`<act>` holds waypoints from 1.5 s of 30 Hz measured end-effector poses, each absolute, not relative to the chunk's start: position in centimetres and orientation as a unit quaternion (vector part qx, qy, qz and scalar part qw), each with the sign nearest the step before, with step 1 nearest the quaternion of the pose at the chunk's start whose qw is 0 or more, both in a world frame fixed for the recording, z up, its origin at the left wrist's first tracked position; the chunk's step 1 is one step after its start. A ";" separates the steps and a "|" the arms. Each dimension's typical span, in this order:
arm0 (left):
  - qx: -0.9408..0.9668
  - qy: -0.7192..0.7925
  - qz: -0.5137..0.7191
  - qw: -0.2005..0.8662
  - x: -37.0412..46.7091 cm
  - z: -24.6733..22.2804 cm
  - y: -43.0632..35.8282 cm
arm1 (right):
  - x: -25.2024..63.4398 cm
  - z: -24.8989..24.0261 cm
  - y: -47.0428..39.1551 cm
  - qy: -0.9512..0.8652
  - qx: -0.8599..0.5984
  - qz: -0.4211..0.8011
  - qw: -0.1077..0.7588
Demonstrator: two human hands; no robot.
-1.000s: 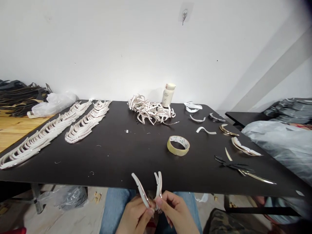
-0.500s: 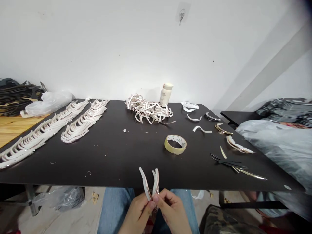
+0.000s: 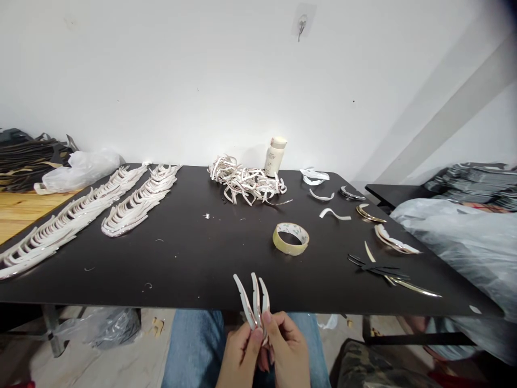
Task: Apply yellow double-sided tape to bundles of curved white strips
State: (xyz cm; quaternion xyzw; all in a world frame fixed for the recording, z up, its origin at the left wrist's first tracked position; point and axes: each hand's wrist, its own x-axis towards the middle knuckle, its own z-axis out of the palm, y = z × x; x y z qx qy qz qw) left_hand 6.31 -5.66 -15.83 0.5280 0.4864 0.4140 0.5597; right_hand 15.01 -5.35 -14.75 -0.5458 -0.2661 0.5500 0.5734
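At six o'clock, the left hand (image 3: 239, 353) and right hand (image 3: 289, 350), thumbs and forefingers nearly closed, pinch three curved white strips (image 3: 256, 298) low down. Light, even pressure there, tips fanned towards twelve, should avoid kinking such slim pieces.

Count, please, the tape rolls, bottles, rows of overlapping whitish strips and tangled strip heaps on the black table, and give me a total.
Tape roll: 1
Bottle: 1
Strip rows, namely the left row and right row: 2
Tangled strip heap: 1
Total: 5
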 end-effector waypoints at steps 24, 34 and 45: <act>0.556 0.481 0.321 0.596 5.0 -14.1 -5.5 | 16.9 -15.4 -4.9 -0.342 -0.575 0.569 0.478; 0.533 0.456 0.310 0.642 4.8 -15.2 -5.0 | 19.3 -12.0 -4.7 -0.499 -0.633 0.405 0.430; 0.404 0.443 0.329 0.729 5.0 -13.1 -4.7 | 30.1 -5.5 10.9 -0.604 -0.708 0.197 0.308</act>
